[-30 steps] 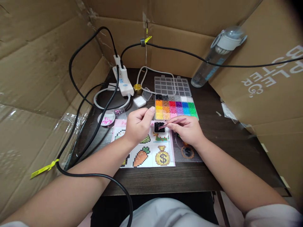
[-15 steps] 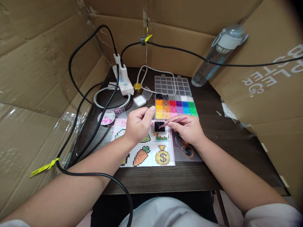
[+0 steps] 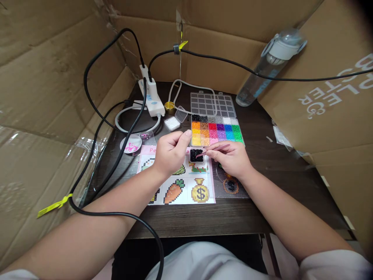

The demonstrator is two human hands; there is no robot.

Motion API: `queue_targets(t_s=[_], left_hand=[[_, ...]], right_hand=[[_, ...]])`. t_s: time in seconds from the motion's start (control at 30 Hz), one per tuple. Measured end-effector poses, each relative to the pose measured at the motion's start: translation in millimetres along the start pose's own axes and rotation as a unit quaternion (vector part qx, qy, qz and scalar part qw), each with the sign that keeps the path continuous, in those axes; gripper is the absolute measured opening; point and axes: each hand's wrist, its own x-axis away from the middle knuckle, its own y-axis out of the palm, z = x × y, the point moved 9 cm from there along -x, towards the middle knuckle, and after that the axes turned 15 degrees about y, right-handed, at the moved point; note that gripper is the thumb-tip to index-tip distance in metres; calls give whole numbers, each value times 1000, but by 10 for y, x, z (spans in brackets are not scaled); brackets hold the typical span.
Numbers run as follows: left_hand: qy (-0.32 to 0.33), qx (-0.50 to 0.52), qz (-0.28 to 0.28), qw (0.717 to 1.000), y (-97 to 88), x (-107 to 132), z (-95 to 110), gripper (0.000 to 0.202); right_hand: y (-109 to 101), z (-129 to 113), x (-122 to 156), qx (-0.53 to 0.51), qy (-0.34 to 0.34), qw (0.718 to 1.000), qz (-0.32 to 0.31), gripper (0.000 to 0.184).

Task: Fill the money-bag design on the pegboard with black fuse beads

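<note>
My right hand (image 3: 231,159) pinches pink tweezers (image 3: 212,149), whose tips reach into a small square cup of black beads (image 3: 196,155). My left hand (image 3: 170,151) is curled loosely beside that cup, thumb and forefinger pressed together near its left rim; I cannot see anything in them. Both hands rest over a pattern sheet (image 3: 177,186) with pixel pictures of a carrot and a money bag. A clear pegboard (image 3: 230,186) with a partly filled dark design lies under my right wrist. Behind the cup stands an open bead box (image 3: 217,130) of many colours.
A white power strip (image 3: 151,99) with thick black cables (image 3: 116,155) crosses the left of the dark table. A small dish of pink beads (image 3: 131,146), a white bead cup (image 3: 171,123) and a gold cap (image 3: 169,105) sit behind. A water bottle (image 3: 268,66) leans against cardboard walls.
Hardly anything differs: the tweezers stay at the black bead cup and both hands keep their places. The view shifted very slightly.
</note>
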Motion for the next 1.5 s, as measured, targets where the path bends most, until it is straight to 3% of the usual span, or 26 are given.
queue_targets(t_s=[0.3,0.53,0.63,0.73,0.87,0.97,1.5], left_hand=[[3,1,1,1000,0,-3,11,53],[-10,16,16,1000,-11,2,-41,53],[-8,28,16,999,-1,5,-61,54],[-8,23,16,1000,3,7,-75,53],[-7,23,15,1000,11,5,-78,54],[-5,14,16,1000,5,-2,-66,54],[8,12,17,1000,-3,0,-78,55]], right_hand=[[-61,-71,18,-8,-10,1000,11,13],[-602,-233,312,-44,-41,992,112,12],[-750,-122,541,-48,-40,993,99,7],[-834,158,750,-24,2,996,91,2],[-875,468,915,5,32,996,89,4],[-882,572,946,-1,36,996,86,4],[-850,546,951,13,20,996,81,6]])
